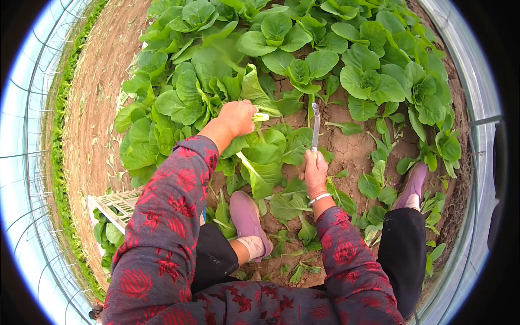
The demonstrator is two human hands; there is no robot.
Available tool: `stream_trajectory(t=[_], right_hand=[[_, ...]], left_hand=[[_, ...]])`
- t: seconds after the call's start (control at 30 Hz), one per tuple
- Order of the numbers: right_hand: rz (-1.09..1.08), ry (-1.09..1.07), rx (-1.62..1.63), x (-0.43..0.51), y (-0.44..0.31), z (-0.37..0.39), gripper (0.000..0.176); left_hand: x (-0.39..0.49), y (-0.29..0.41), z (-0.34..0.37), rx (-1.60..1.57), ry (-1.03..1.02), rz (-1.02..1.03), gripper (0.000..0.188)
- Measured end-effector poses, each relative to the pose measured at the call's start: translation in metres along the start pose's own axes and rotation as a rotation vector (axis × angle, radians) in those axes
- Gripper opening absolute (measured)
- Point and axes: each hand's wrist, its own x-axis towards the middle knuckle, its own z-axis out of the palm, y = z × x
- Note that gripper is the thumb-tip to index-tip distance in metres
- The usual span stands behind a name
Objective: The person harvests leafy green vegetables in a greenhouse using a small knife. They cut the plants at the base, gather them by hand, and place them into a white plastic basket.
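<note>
My left hand (237, 118) is closed around leafy greens (255, 90) at the near edge of the crop. A pale stem end (261, 117) sticks out beside the fingers, and the grip hides the rest of the stalk. Held in my right hand (315, 168) is a small knife (315, 128) with a narrow metal blade, pointing away from me over bare soil. Its handle is mostly covered by my fingers. Below my left hand lies a broad loose leaf (260, 172) with a white rib.
Dense standing greens (300, 71) fill the far side. Cut leaves (288, 205) litter the cracked soil around my purple shoes (245, 213) (412, 185). At left, a pale plastic crate (122, 205) holds greens. Clear plastic sheeting (467, 93) curves along the right; a dirt strip (101, 93) runs left.
</note>
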Motion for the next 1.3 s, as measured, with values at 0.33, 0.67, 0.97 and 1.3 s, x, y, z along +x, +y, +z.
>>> stream_trajectory(t=[0.33, 0.67, 0.97, 1.3], right_hand=[[-0.143, 0.101, -0.557, 0.051, 0.008, 0.026, 0.04], [-0.074, -0.016, -0.449, 0.044, 0.036, 0.026, 0.039], [0.128, -0.018, -0.417, 0.045, 0.023, 0.045, 0.039], [0.042, -0.091, -0.486, -0.02, -0.04, 0.003, 0.038]], left_hand=[[-0.008, 0.004, 0.004, -0.068, 0.004, -0.05, 0.031], [-0.011, 0.004, 0.004, -0.132, 0.048, -0.027, 0.031], [-0.01, 0.005, 0.009, -0.148, 0.045, -0.038, 0.027], [-0.056, 0.031, -0.046, -0.124, 0.174, -0.057, 0.027]])
